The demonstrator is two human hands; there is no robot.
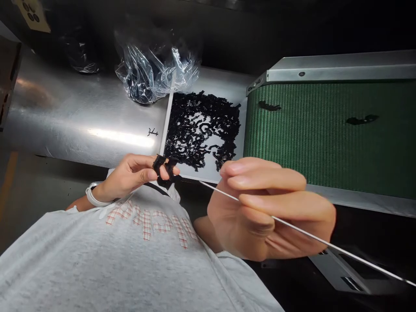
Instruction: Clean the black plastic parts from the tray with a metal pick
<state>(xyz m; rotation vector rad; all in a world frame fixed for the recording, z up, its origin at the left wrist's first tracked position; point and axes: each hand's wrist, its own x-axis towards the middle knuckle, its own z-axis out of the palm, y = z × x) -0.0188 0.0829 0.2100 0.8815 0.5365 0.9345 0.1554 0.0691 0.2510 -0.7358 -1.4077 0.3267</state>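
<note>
Far left, the metal surface (74, 104) w/ a clear plastic bag (146, 73) at its far right, dark stuff inside. Near side, my left hand (134, 173) pinches a black molded part (159, 164) btwn thumb & fingers; can't tell if it's one pc or two. Just right & farther off, the white tray (167, 119) has loose black pcs (224, 112) spread in it. Nearest me, my right hand (276, 208) is closed on a thin metal rod (312, 236), tip aimed left, apart from the part. Far right, two black pcs on the green conveyor belt (292, 143). Part's prob. light, stiff plastic, maybe brittle where thin; best held by its wider section, gently. Rod looks slim, might flex; hold nr the tip.
</note>
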